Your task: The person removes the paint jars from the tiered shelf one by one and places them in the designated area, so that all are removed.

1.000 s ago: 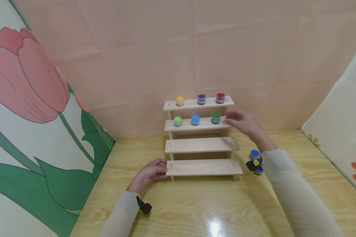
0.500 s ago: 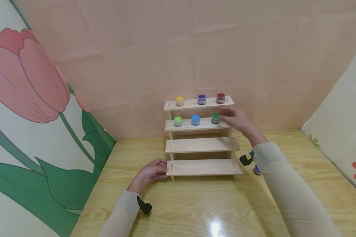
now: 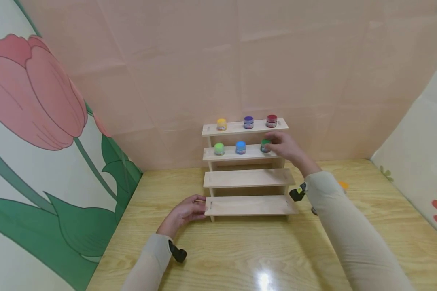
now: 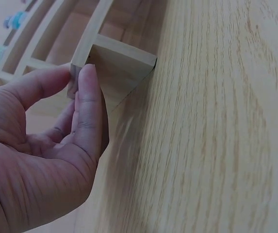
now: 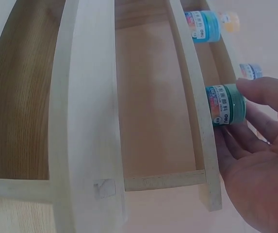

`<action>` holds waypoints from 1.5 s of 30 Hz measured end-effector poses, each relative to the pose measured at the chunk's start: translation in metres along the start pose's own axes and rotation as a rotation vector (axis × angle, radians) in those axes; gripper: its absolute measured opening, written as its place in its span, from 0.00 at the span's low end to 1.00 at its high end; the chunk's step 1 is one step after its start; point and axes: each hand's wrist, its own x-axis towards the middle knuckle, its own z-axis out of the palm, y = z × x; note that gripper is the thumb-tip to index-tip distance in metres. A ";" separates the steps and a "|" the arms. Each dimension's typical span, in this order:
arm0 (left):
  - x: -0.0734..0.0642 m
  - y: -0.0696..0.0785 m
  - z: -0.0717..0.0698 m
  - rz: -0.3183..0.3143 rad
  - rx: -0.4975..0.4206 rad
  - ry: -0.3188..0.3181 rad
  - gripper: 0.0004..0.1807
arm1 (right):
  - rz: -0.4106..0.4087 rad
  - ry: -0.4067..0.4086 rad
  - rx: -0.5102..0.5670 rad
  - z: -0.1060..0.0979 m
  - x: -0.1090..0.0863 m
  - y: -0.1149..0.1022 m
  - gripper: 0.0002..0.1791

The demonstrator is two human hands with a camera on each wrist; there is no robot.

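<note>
A four-tier wooden display stand stands on the table against the backdrop. My left hand pinches the left end of its lowest shelf; in the left wrist view the thumb lies on one face and the fingers on the other. On the second shelf from the top, my right hand holds a green-lidded paint jar between thumb and fingers, the jar standing on the board. Beside it sit a blue paint jar and a light green paint jar.
The top shelf carries a yellow jar, a purple jar and a dark red jar. Right of the stand, an orange-lidded jar shows partly behind my right sleeve, which hides other jars there. A tulip-printed panel borders the left.
My right hand has moved left along the second shelf and closed on the green jar. The sleeve now covers more of the table jars and uncovers an orange lid. My left hand stays put.
</note>
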 end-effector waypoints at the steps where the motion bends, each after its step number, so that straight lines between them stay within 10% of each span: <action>1: 0.000 0.000 0.000 0.001 0.001 -0.002 0.25 | -0.001 -0.001 -0.004 0.000 0.001 0.000 0.27; 28: 0.001 -0.001 -0.001 0.011 0.002 -0.010 0.26 | 0.021 0.013 -0.051 -0.007 -0.004 0.005 0.28; 45: -0.001 0.000 -0.001 0.011 -0.009 -0.023 0.25 | -0.016 0.043 0.020 -0.029 -0.055 0.015 0.31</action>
